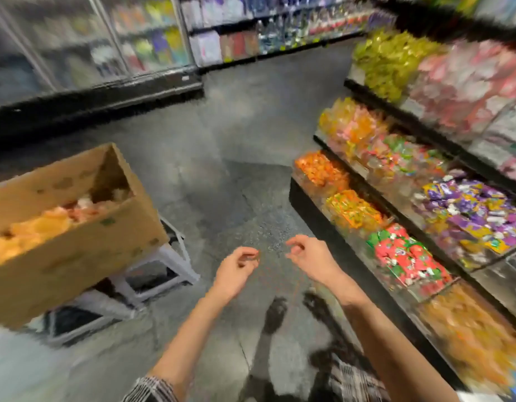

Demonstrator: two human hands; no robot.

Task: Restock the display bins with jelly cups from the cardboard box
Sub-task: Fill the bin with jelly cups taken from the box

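Left hand (236,269), right hand (310,258): loosely curled, holding nothing, apart over floor | open brown cardboard box (77,224) of blurred orange-pink jelly cups (39,227), near left on white stool (161,268) | clear display bins (364,253) right | advice: scoop two-handed, carry low across.

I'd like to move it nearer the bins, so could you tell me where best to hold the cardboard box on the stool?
Probably with both hands under its two short ends, coming from the near long side: the cardboard box is open-topped, filled with jelly cups, and sits tilted on the stool.
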